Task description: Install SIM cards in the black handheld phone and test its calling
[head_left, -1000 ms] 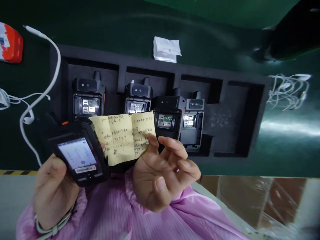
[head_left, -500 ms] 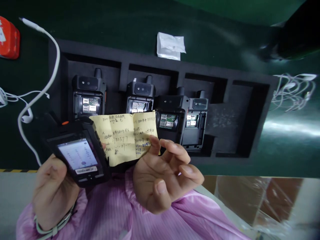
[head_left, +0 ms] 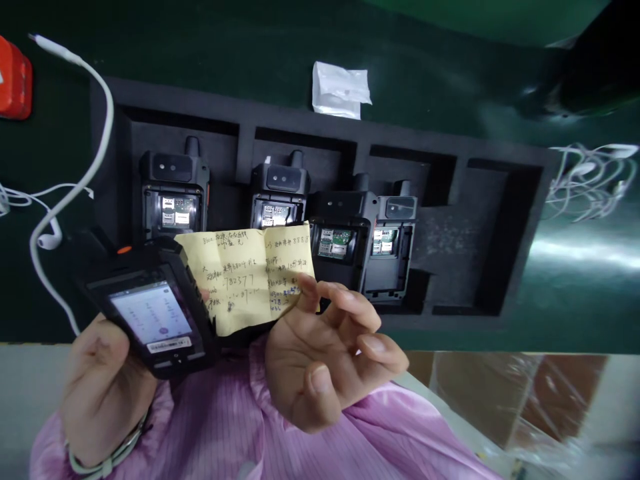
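Observation:
My left hand (head_left: 107, 380) is closed around a black rugged handheld phone (head_left: 155, 313) with a stub antenna and a lit screen that looks like a dial pad. Beside the phone is a creased yellow paper note (head_left: 245, 280) with handwriting; its left edge runs behind the phone, where a fingertip shows. My right hand (head_left: 330, 360) is palm up, its fingers apart and loosely curled. One fingertip lies over the note's right edge; whether it grips the paper I cannot tell. Behind the note, several opened handsets (head_left: 280, 180) with bare card slots sit in a black foam tray (head_left: 300, 127).
A small white plastic packet (head_left: 340, 90) lies beyond the tray. A white cable (head_left: 100, 153) curves along the left, near white earphones (head_left: 50, 237) and a red object (head_left: 15, 80). More coiled white earphones (head_left: 590, 173) lie at the right. Wrapped cardboard boxes (head_left: 480, 393) stand below the table edge.
The phone and my left hand have shifted slightly left and down, and the phone is tilted a little more. The note moves slightly with them. My right hand is almost unchanged.

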`<state>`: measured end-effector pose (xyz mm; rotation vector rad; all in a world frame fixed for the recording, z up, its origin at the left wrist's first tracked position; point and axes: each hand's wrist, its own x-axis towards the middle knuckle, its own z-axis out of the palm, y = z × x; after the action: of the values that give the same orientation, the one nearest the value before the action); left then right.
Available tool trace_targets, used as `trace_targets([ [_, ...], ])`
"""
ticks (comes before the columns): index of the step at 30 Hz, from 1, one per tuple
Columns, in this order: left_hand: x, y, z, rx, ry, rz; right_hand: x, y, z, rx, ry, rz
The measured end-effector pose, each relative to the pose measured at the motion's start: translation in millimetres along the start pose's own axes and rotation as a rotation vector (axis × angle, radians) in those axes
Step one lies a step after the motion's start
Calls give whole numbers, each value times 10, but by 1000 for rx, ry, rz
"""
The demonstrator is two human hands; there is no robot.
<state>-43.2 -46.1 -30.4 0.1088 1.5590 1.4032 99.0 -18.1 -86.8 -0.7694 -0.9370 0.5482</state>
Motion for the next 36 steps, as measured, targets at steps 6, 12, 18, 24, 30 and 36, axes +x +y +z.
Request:
trace_targets([
  [6,-19,30,59,107,96,21,-2,-29,-18,-16,-18,30],
  [12,-15,17,40,97,79,20,1,-46,3,-60,-55,75],
  [18,18,-29,-3,68,48,61,7,-51,-27,-196,-131,142],
  [24,30,-29,-11,48,53,78,-7,-25,-40,-193,-129,137],
  [30,22,-24,19,40,54,40,12,-7,-20,-106,-128,111],
  [36,13,-18,27,64,73,35,45,-18,28,-21,-83,100],
])
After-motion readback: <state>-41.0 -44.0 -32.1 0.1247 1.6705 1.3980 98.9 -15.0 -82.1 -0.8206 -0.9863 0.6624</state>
